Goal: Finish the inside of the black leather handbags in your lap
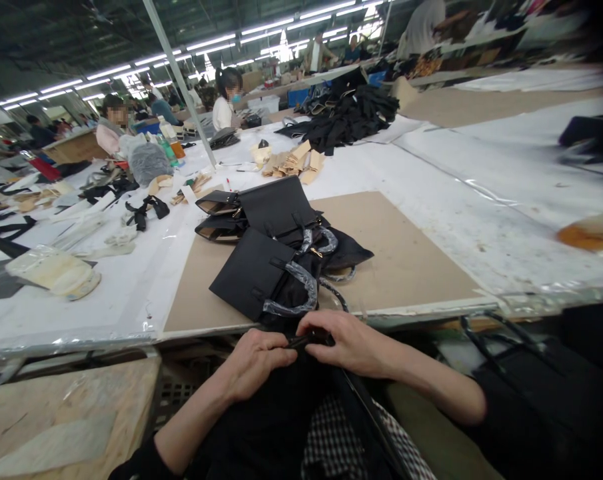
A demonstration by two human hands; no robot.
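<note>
Both my hands are at the table's front edge, over my lap. My left hand (pixel 258 360) pinches a dark edge of black material (pixel 296 342), its fingers pointing right. Curled over the same piece from the other side, my right hand (pixel 348 340) grips it between thumb and fingers. The piece looks like part of a black handbag, but its lower part blends into my dark clothes. Just beyond my hands lies a black handbag panel (pixel 251 273) with a plastic-wrapped handle (pixel 306 287). Behind it, more black handbags (pixel 276 203) lie overlapped, some with open tan-lined sides.
A brown cardboard sheet (pixel 406 260) lies under the bags on the white table (pixel 431 173). Farther back are tan strips (pixel 296 160) and a heap of black pieces (pixel 351 113). A plastic-wrapped container (pixel 56 270) stands left. Several people work beyond a slanted pole (pixel 181 83).
</note>
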